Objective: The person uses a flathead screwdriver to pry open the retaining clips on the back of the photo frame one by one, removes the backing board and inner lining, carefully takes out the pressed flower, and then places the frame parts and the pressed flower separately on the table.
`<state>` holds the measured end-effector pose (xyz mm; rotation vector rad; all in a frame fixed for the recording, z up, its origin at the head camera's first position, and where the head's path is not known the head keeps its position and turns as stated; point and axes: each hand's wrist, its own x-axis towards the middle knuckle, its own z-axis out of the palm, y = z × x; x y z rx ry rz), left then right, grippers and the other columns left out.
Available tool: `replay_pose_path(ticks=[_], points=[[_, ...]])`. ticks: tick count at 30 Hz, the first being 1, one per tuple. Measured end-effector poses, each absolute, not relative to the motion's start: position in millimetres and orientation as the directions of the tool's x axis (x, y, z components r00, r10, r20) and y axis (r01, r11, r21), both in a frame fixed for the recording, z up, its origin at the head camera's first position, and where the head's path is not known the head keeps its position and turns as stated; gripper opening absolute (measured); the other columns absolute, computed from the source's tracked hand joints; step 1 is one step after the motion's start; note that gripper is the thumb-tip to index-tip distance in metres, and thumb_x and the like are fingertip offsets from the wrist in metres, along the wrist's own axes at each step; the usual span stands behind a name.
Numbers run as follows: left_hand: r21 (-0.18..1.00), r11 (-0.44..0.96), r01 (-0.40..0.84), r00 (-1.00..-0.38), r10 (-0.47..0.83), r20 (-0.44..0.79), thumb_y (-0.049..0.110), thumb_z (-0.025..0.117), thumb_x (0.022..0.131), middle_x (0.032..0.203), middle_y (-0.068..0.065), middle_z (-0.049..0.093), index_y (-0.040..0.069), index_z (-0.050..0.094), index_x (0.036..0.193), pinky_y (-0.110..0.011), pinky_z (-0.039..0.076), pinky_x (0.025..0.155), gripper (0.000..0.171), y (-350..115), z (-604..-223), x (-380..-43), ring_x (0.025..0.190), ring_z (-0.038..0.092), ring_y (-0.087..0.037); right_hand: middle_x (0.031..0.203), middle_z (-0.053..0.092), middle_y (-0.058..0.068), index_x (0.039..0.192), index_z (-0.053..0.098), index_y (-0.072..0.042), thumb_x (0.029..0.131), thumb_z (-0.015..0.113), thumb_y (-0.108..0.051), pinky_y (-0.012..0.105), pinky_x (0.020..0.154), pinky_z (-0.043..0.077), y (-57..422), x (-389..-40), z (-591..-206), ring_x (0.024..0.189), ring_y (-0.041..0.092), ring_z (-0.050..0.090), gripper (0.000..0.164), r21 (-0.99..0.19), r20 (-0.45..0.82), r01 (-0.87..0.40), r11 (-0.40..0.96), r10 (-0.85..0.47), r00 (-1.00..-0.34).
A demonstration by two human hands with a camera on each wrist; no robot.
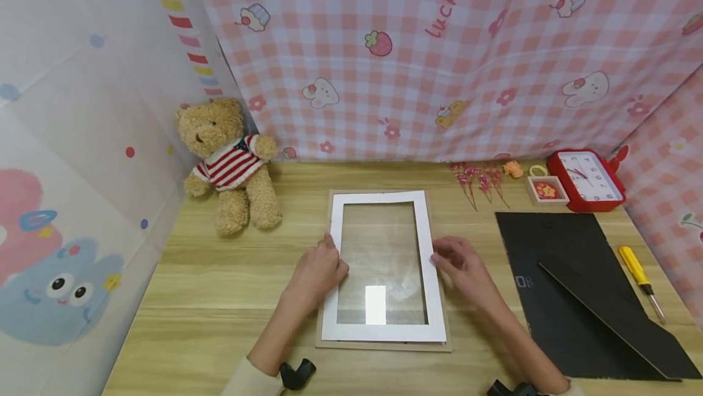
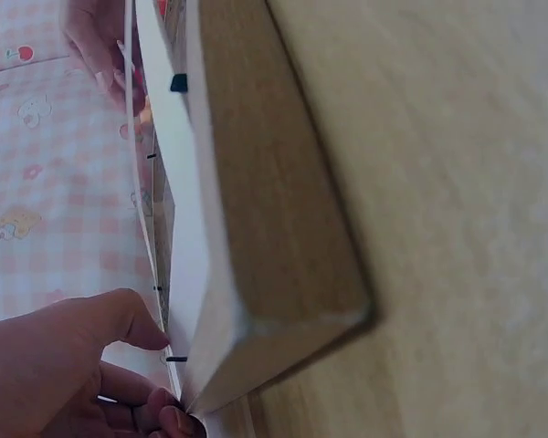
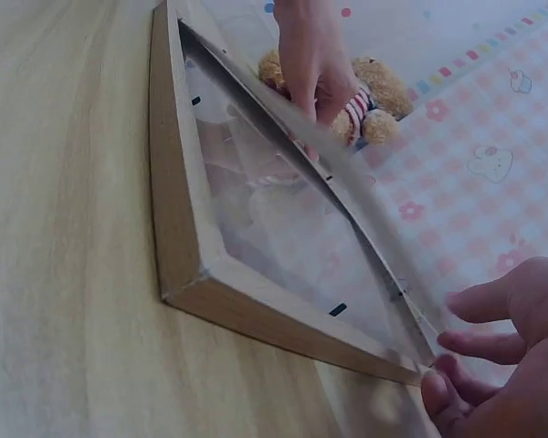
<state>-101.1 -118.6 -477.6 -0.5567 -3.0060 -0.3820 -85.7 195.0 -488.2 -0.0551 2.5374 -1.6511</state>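
Note:
A light wooden picture frame (image 1: 384,347) lies flat on the table, its inner side up, with clear glass (image 1: 379,249) showing in the middle. Over it sits a white mat board (image 1: 381,332) with a rectangular window. My left hand (image 1: 317,266) pinches the mat's left edge, fingertips close to the frame's side in the left wrist view. At the opposite edge, my right hand (image 1: 464,268) holds the mat between thumb and fingers. In the right wrist view the mat (image 3: 347,214) tilts up out of the frame (image 3: 175,164). Small black tabs (image 3: 338,309) stick out along the frame's inner walls.
A black backing board (image 1: 527,316) with its stand leg lies right, beside a yellow screwdriver (image 1: 637,268). Behind are a red clock (image 1: 590,179), a small box (image 1: 547,191), and pink dried flowers (image 1: 478,176). A teddy bear (image 1: 233,164) sits back left.

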Motion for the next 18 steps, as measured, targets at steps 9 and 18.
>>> replay_pose_path(ticks=[9, 18], points=[[0.288, 0.902, 0.322, -0.945, 0.322, 0.048, 0.030, 0.070, 0.106, 0.121, -0.037, 0.072, -0.027, 0.048, 0.147, -0.054, 0.065, 0.075, 0.074, -131, -515, -113, 0.091, 0.077, -0.048, 0.082, 0.063, 0.004, 0.152, 0.046, 0.015, 0.104, 0.063, 0.010, 0.023, 0.060, 0.049, 193, -85, -488, 0.062, 0.008, 0.055, 0.052, -0.966, -0.141, 0.102, 0.238, -0.153, -0.978], [0.389, 0.865, 0.316, -0.949, 0.281, 0.145, 0.032, 0.064, 0.112, 0.096, -0.016, 0.072, -0.001, 0.072, 0.119, -0.051, 0.062, 0.071, 0.035, -135, -547, -121, 0.082, 0.074, -0.034, 0.088, 0.065, -0.001, 0.156, 0.049, 0.005, 0.108, 0.062, 0.003, 0.026, 0.060, 0.045, 209, -76, -480, 0.067, 0.009, 0.055, 0.050, -0.970, -0.106, 0.080, 0.231, -0.105, -0.989]])
